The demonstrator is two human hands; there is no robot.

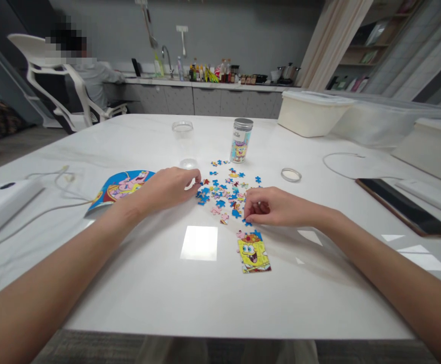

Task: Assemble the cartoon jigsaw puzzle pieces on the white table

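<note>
Across the white counter (144, 298) lie loose puzzle pieces (221, 203), a joined section (254, 254) nearer. I can't tell whether the left hand (174, 185) or right hand (271, 205), curled at the pieces' left and right edges, grips any; the left forearm (91, 253) partly covers a picture sheet (124, 185).

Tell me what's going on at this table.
A person is handling loose jigsaw pieces on a table. The left hand is at the pile's left edge; the right hand appears to touch a blue piece at its near right side. A joined section lies closer to the person; a printed jar stands beyond the pile.
</note>
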